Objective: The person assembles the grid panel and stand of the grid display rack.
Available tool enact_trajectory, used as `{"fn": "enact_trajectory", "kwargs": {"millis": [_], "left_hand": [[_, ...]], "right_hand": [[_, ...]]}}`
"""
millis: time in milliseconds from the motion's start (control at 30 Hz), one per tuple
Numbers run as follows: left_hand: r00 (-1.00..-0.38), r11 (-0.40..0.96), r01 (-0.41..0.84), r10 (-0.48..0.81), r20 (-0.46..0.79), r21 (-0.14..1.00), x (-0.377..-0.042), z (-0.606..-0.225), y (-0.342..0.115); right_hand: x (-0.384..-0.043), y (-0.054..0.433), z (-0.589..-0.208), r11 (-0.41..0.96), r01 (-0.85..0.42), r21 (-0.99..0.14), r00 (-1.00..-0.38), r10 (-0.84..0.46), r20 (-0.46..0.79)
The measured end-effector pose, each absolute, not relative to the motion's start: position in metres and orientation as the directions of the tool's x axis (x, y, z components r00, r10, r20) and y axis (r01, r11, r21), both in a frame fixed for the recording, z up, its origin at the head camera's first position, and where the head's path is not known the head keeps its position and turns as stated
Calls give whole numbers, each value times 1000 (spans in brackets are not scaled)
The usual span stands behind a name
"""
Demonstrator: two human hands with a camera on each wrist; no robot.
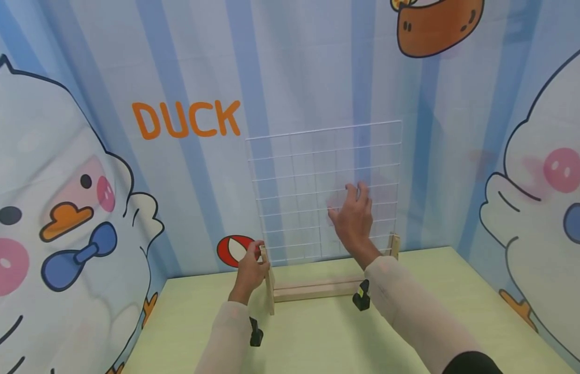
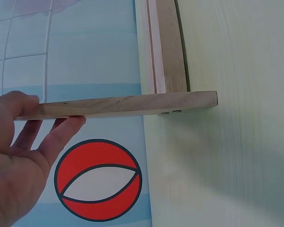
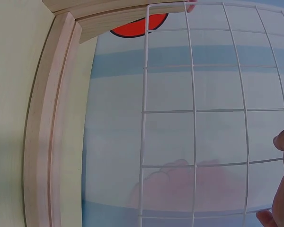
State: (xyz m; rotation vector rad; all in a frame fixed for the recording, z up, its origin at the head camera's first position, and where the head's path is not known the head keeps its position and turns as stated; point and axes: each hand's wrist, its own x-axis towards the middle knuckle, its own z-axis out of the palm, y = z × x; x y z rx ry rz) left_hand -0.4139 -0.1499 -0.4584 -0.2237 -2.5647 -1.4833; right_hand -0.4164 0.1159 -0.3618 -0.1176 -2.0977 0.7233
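My left hand (image 1: 251, 271) pinches the upper end of a wooden upright (image 2: 118, 104), thumb on one side and fingers on the other. This upright joins a wooden crossbar (image 1: 318, 291), and a matching upright (image 1: 394, 245) stands at the right end. A white wire grid (image 3: 194, 111) stands upright between the two posts, its lower edge above the crossbar. My right hand (image 1: 356, 221) is on the right half of the grid, fingers bent and thumb apart, with thumb and a fingertip right at its wires in the right wrist view.
The wooden frame stands on a pale yellow table (image 1: 313, 337) near its back edge. Behind hangs a striped blue curtain (image 1: 308, 62) printed with ducks. Two small black objects (image 1: 362, 296) appear beside the forearms, in front of the crossbar.
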Motion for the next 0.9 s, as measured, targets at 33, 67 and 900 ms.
{"fn": "enact_trajectory", "kwargs": {"millis": [33, 67, 900], "left_hand": [[-974, 495, 216, 45, 223, 841, -414, -458, -150], [-974, 496, 215, 43, 224, 841, -413, -458, -150], [-911, 590, 276, -91, 402, 759, -411, -373, -126]], "right_hand": [[-417, 116, -363, 826, -176, -535, -602, 340, 723], [-417, 115, -364, 827, -174, -535, -601, 341, 723], [-418, 116, -378, 817, -170, -552, -625, 344, 701]]}}
